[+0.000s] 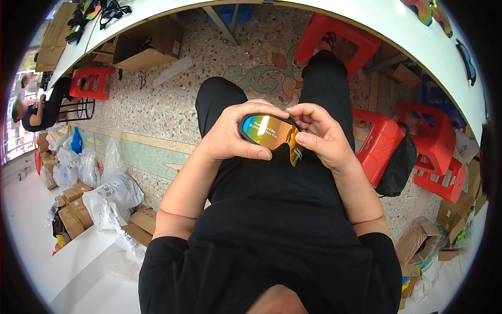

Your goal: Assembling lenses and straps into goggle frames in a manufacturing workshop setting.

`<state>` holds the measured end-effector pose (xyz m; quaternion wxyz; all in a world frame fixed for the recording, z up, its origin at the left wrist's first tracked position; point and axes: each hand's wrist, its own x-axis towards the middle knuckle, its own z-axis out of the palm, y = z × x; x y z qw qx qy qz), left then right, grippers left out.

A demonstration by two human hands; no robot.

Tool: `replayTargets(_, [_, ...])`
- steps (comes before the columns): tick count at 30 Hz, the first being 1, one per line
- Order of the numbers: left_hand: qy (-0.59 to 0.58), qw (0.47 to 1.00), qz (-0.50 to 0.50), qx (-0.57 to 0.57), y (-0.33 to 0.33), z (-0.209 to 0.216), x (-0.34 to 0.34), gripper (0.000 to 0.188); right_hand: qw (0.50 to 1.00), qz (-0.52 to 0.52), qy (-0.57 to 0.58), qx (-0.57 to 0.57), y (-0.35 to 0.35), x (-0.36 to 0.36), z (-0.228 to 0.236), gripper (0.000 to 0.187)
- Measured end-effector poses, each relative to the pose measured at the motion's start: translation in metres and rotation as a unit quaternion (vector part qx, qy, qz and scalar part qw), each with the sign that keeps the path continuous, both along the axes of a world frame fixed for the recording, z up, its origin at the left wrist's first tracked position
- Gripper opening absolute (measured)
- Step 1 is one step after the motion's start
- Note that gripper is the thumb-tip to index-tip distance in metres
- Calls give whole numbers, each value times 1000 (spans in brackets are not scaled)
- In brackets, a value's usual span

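Note:
Above my lap I hold a pair of mirrored wraparound sports sunglasses (pixel 264 132) with a black frame. Their lens shines blue, green and orange, with small printing across it. My left hand (pixel 225 133) is closed round one end, its thumb along the lower edge and its fingers behind. At the other end, my right hand (pixel 328 137) pinches the side of the sunglasses between thumb and fingers. That side is turned away, and the fingers partly hide it.
A white table (pixel 384 13) curves along the far side, with mirrored eyewear (pixel 465 62) at its right. Red stools (pixel 374 144) stand right and ahead. Cartons (pixel 149 47) and plastic bags (pixel 112 196) lie about the floor. Another person (pixel 34 115) sits far left.

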<state>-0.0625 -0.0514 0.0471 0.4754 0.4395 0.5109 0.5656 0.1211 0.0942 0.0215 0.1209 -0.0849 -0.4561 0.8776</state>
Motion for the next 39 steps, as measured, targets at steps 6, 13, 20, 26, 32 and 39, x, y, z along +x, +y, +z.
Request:
replayTargets(6, [10,1000,-2,-9,2,4,5,65,996,18,-16,-87,8,4,-16,25])
replayTargets(13, [7,1000,13,-22,3,5,6,66,999,-43,-9,26,4,3,-15,13])
replayTargets(20, [19,999,12,-30,7,6,11,66,997,-77,5,-24,0,4,-17,11])
replayTargets(26, [-38,998,23,-44,5,3,11,65,985,-106,14,136,4,8,-18,10])
replayTargets(32, [-59,996,32,-66,6,6,13,63,982,-133,22,135,2,6,-17,16])
replayTargets(39, [19,997,41,-61,7,7,4,66,906,-151,-20,395,3,19,-1,67])
